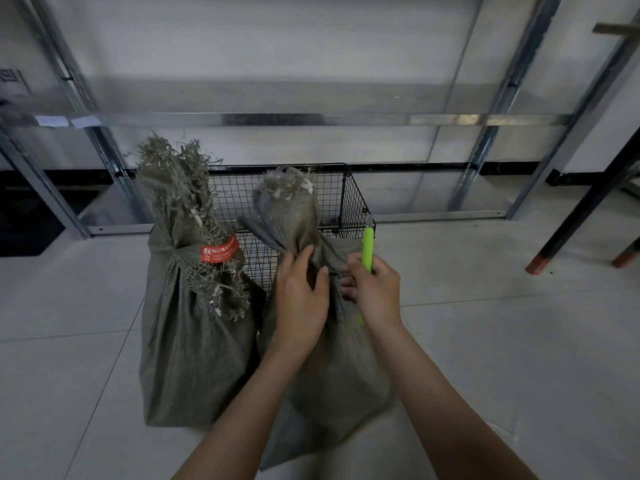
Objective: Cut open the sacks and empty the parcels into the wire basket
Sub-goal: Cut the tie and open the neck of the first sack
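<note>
Two grey-green woven sacks stand on the tiled floor in front of a black wire basket (353,199). The left sack (194,348) is tied with a red band (220,251) at its frayed neck. My left hand (301,299) grips the bunched neck of the right sack (339,375). My right hand (375,289) holds a green utility knife (367,247), blade end up, right beside that neck, its fingers touching the gathered cloth. No parcels show.
A metal shelving frame (311,119) runs across behind the basket, with slanted uprights left and right. Dark frame legs with red feet (535,265) stand at the right. Pale floor tiles spread on both sides.
</note>
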